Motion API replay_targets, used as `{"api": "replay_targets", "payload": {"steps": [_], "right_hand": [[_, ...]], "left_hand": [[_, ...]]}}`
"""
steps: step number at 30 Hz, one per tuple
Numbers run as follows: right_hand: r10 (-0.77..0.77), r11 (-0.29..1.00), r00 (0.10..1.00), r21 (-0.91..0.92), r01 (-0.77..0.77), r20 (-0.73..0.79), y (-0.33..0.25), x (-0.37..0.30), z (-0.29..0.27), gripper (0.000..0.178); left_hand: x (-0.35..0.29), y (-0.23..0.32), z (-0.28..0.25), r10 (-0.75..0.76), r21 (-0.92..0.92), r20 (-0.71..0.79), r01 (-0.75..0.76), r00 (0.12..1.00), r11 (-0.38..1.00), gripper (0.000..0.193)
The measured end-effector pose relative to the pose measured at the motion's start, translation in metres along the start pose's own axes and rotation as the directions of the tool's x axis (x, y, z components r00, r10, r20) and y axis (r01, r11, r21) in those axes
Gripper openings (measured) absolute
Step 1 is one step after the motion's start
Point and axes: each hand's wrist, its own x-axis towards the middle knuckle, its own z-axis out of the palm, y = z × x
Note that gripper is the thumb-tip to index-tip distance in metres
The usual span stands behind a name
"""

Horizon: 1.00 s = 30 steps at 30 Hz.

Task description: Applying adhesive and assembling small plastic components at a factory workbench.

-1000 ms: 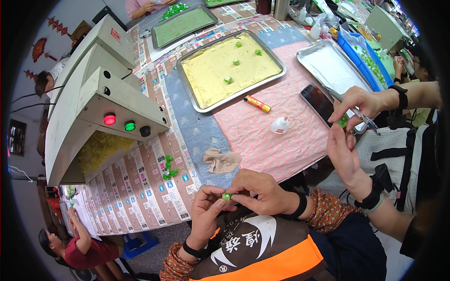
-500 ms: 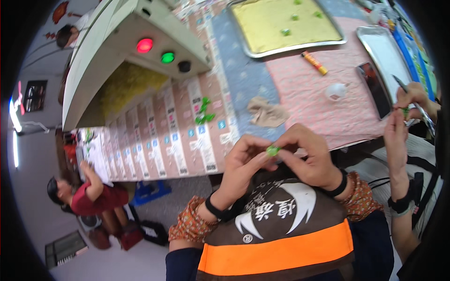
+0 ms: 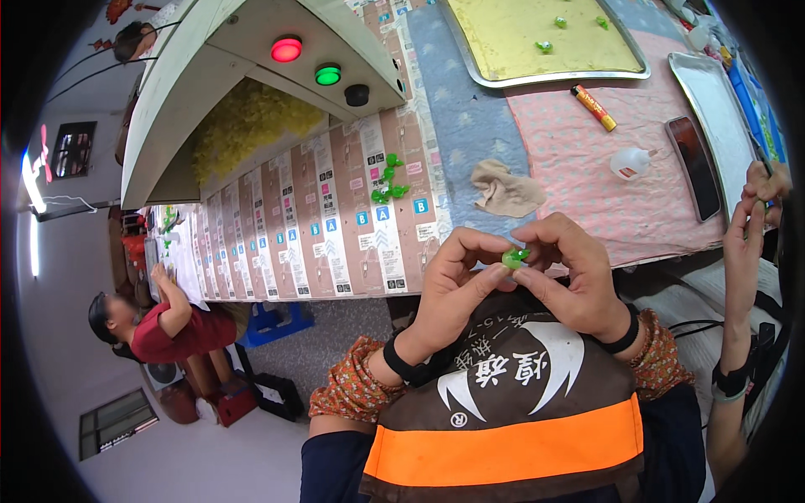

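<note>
Close in front of my apron, both hands meet over a small green plastic figure [image 3: 515, 257]. The thumb and fingers of my left hand [image 3: 453, 281] pinch it from one side. My right hand [image 3: 572, 272] grips it from the other, with thumb and forefinger on it. Fingertips cover part of the figure, so its exact shape is unclear. Several similar green pieces [image 3: 388, 191] lie in a cluster on the patterned table cover, beyond my left hand. A crumpled beige cloth [image 3: 506, 189] rests just past my fingers.
A white machine housing [image 3: 251, 50] with red and green lights stands at left, yellow pieces inside. A yellow-lined tray [image 3: 511, 50] holds green figures. Rightward lie a glue tube [image 3: 594, 107], small bottle [image 3: 631, 163], phone [image 3: 694, 168] and metal tray [image 3: 713, 92]. Co-workers' hands [image 3: 759, 193] work nearby.
My view has shifted, so the table things sit further right in the picture. Both hands still hold the green figure, which now shows more above my fingertips.
</note>
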Motion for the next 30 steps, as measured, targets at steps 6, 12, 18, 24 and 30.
{"api": "replay_targets", "payload": {"steps": [6,12,18,24,30], "right_hand": [[-0.133,0.974,0.984,-0.167,0.152,0.116,-0.006,0.005,-0.005,0.032],[-0.172,0.968,0.979,-0.166,0.188,0.107,-0.005,0.003,-0.003,0.03],[-0.121,0.986,0.986,-0.103,0.133,0.114,-0.007,-0.001,-0.004,0.029],[-0.139,0.985,0.984,-0.088,0.15,0.113,-0.01,-0.003,-0.001,0.029],[-0.183,0.974,0.979,-0.119,0.193,0.086,-0.01,-0.004,0.001,0.028]], "left_hand": [[-0.001,-0.001,0.002,0.088,0.076,-0.017,-0.086,0.996,0.993,0.022],[-0.002,-0.005,-0.002,0.141,0.029,0.008,-0.142,0.99,0.99,0.021],[0.001,-0.01,-0.01,0.281,0.103,0.121,-0.293,0.952,0.95,0.019],[0.002,-0.018,-0.013,0.367,0.054,0.13,-0.376,0.921,0.925,0.017],[0.003,-0.022,-0.011,0.418,0.097,0.141,-0.433,0.897,0.896,0.015]]}}
